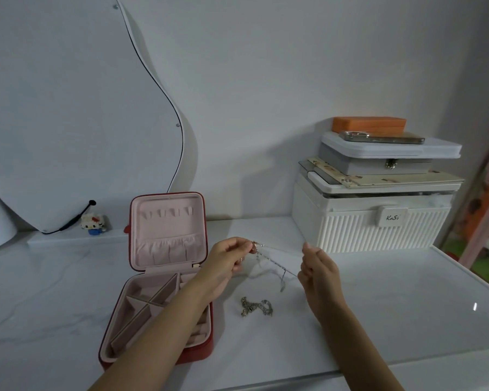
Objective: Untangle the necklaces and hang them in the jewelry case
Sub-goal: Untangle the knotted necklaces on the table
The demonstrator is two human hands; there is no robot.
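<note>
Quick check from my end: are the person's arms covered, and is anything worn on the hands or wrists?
Both forearms are bare as far as the frame shows, with no sleeves, gloves, watch or bracelet in view. The left hand has what looks like a small ring on one finger, too small to be sure. The right hand shows nothing worn.
</note>
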